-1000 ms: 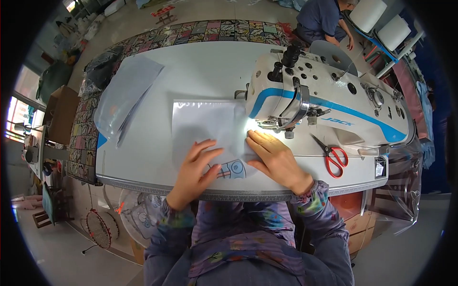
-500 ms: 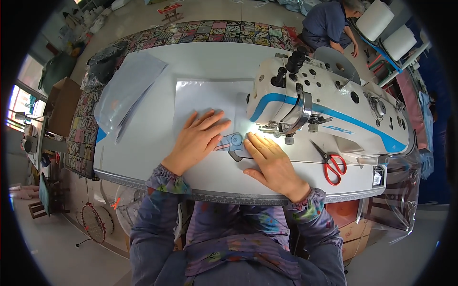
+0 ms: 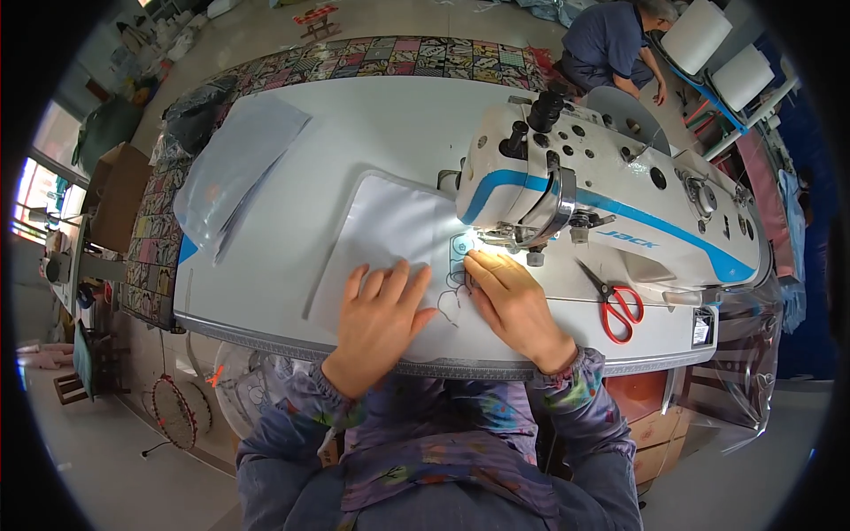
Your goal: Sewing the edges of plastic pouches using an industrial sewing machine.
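Observation:
A white fabric piece (image 3: 390, 212) with a small blue printed patch (image 3: 459, 248) and dark curved lines lies on the sewing table (image 3: 266, 283), its right edge by the needle area of a white and blue sewing machine (image 3: 531, 199). My left hand (image 3: 381, 323) rests on the near part of the fabric, fingers stretched and spread. My right hand (image 3: 513, 310) lies flat beside the printed patch, fingertips in the lamp's light close to the presser foot. The needle itself cannot be made out.
Red-handled scissors (image 3: 622, 311) lie right of my right hand. A stack of clear plastic and white sheets (image 3: 235, 173) sits at the table's left. White thread cones (image 3: 697, 37) stand at the far right, and another person (image 3: 606, 44) crouches behind the machine.
The fabric has turned and shifted toward me, its printed patch now upright near the presser foot. My left hand has moved nearer and slightly right; my right hand has barely moved.

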Demonstrator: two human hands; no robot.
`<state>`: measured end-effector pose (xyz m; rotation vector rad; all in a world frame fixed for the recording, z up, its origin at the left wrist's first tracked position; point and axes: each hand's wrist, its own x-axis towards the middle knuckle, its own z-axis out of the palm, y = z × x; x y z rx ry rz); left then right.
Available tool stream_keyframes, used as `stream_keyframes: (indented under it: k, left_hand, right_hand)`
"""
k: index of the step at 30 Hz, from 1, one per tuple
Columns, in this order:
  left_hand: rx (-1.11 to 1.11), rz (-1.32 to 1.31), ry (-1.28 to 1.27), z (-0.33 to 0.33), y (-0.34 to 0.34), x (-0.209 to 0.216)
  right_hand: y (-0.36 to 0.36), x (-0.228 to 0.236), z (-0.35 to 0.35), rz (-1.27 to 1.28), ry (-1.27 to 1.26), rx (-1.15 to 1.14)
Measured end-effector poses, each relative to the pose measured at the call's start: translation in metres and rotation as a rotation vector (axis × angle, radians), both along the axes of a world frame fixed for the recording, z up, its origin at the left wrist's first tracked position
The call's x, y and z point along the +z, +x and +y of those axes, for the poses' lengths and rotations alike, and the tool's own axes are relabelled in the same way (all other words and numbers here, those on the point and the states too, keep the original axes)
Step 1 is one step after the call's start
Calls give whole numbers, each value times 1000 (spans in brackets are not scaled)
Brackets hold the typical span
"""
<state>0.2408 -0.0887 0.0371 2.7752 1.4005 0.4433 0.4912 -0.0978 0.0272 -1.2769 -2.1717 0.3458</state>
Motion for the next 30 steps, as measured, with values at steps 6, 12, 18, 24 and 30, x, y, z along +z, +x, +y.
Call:
stream_keyframes:
  k: [6, 12, 18, 24, 30]
  left_hand:
    - [-56, -138, -96, 10, -6, -10]
    - [-99, -177, -102, 39, -4, -16]
    - [-190, -257, -161, 74, -4, -20]
    - [-417, -195, -235, 112, -15, -33]
    - [-313, -80, -122, 92, -10, -25]
  right_hand:
    - [1, -1, 0, 27, 54, -17]
    - [3, -2, 0, 17, 23, -16]
    - [3, -1, -1, 10, -4, -17]
    - [0, -1, -1, -21, -2, -13]
    - [1, -1, -1, -34, -15, -10]
